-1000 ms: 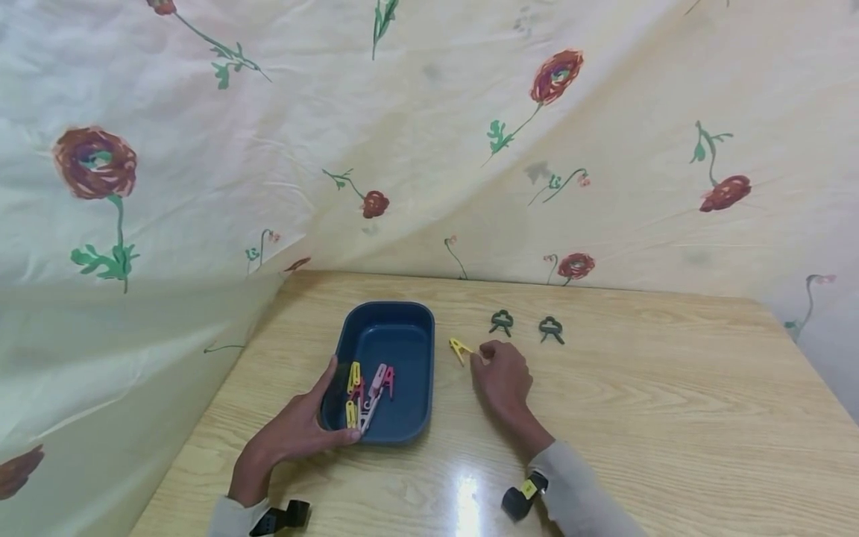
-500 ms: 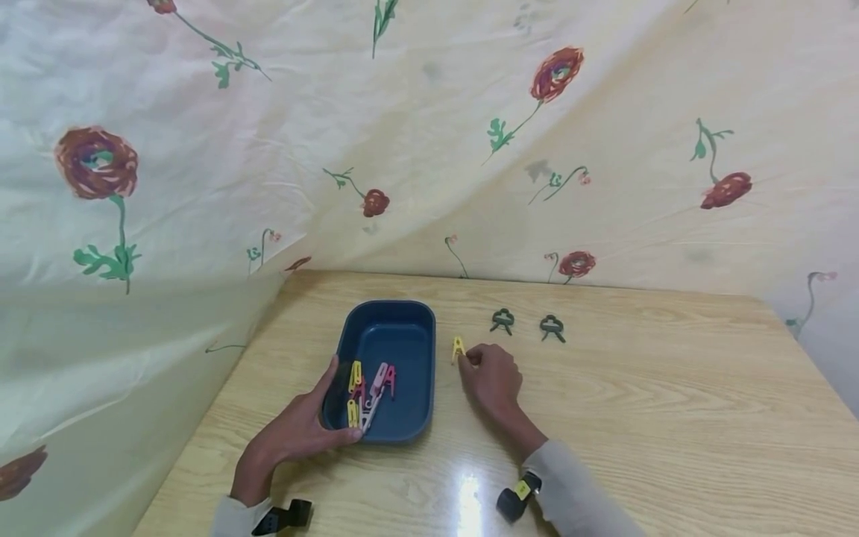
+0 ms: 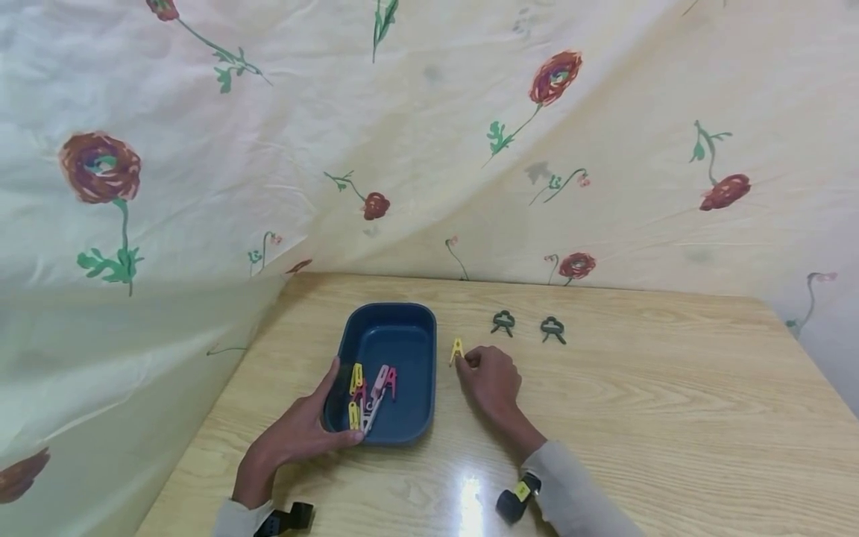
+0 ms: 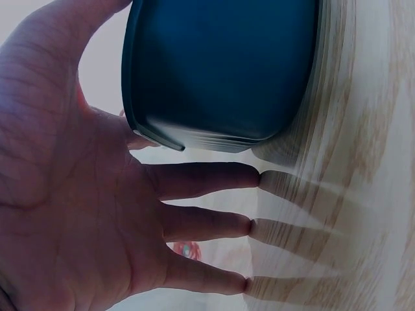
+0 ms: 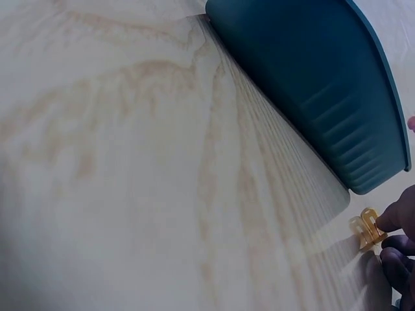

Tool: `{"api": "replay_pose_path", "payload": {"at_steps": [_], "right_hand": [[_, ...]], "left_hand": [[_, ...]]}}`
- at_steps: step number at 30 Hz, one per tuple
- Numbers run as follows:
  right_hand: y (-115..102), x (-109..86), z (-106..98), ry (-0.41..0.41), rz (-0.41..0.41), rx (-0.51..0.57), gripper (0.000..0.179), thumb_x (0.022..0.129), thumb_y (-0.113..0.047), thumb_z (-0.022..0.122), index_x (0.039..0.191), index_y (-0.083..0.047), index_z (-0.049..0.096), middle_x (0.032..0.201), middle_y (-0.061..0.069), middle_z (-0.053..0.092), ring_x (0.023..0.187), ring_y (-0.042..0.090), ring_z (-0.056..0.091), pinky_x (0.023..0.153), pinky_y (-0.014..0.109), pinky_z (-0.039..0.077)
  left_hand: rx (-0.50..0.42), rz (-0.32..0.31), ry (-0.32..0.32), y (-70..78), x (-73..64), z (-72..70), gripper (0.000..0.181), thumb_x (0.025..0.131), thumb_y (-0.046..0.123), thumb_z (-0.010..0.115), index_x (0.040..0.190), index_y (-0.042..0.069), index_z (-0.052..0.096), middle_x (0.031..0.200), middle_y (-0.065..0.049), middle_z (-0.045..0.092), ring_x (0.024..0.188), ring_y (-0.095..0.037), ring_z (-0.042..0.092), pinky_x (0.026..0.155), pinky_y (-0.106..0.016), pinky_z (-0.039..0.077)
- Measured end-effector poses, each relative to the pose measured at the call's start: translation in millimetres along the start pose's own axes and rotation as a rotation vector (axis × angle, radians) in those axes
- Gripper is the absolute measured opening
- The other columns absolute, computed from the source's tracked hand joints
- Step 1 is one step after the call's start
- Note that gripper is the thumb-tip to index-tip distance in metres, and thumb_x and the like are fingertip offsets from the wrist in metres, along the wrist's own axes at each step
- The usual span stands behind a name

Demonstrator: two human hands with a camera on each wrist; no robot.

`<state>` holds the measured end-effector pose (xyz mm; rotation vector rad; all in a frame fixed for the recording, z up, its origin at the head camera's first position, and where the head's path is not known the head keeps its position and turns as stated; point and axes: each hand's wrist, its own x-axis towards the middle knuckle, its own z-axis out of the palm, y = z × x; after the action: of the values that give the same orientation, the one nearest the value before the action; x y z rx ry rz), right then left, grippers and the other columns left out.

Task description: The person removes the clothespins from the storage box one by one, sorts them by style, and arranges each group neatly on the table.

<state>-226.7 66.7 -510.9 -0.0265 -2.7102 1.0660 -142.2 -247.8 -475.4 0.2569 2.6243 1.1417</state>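
Note:
My left hand (image 3: 305, 429) lies spread around the near left corner of a dark blue plastic tub (image 3: 432, 388), thumb and index finger at its rim. In the left wrist view the other three fingers (image 4: 207, 223) stretch straight beneath, tips on the table. Just right of the tub, my right hand (image 3: 495, 380) pinches a yellow clothespin (image 3: 457, 347) by its near end, close to the tabletop. The right wrist view shows the clothespin (image 5: 368, 228) at the fingertips, partly covered by them. Several yellow, pink and red clothespins (image 3: 379, 380) lie inside the tub.
Two dark green clips (image 3: 503, 322) (image 3: 553, 329) lie on the wood-grain table (image 3: 671, 388) behind and right of my right hand. A flowered cloth (image 3: 416, 134) hangs along the table's back and left sides.
My right hand has moved slightly left, and the yellow clothespin has turned so its legs point toward me. The left hand and the tub have stayed in place.

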Motion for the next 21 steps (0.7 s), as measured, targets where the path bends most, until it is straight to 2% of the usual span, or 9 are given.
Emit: {"api": "replay_pose_path", "payload": {"at_steps": [6, 14, 21], "right_hand": [[-0.5, -0.6, 0.7, 0.001, 0.006, -0.006, 0.019, 0.087, -0.029, 0.076, 0.087, -0.011, 0.079, 0.082, 0.000, 0.073, 0.067, 0.013, 0.061, 0.053, 0.032, 0.045], [-2.5, -1.1, 0.4, 0.015, 0.012, 0.004, 0.020, 0.085, -0.030, 0.075, 0.087, -0.011, 0.080, 0.083, 0.001, 0.073, 0.074, 0.017, 0.066, 0.057, 0.039, 0.049], [2.0, -0.6, -0.5, -0.002, 0.011, 0.012, 0.018, 0.086, -0.028, 0.076, 0.089, -0.011, 0.079, 0.082, 0.000, 0.073, 0.074, 0.017, 0.065, 0.058, 0.036, 0.048]], "left_hand": [[0.006, -0.003, 0.000, 1.2, -2.0, -0.3, 0.121, 0.079, 0.048, 0.081, 0.162, 0.021, -0.003, 0.152, -0.026, 0.039, 0.123, -0.034, 0.051, 0.102, -0.057, 0.040], [0.002, 0.016, -0.009, 1.5, -3.7, -2.0, 0.121, 0.079, 0.049, 0.081, 0.161, 0.022, -0.004, 0.147, -0.026, 0.045, 0.112, -0.028, 0.055, 0.096, -0.052, 0.044], [-0.002, 0.018, -0.014, 0.6, -1.5, 0.4, 0.121, 0.079, 0.048, 0.081, 0.161, 0.022, -0.004, 0.142, -0.024, 0.050, 0.102, -0.024, 0.056, 0.091, -0.048, 0.046]]}}
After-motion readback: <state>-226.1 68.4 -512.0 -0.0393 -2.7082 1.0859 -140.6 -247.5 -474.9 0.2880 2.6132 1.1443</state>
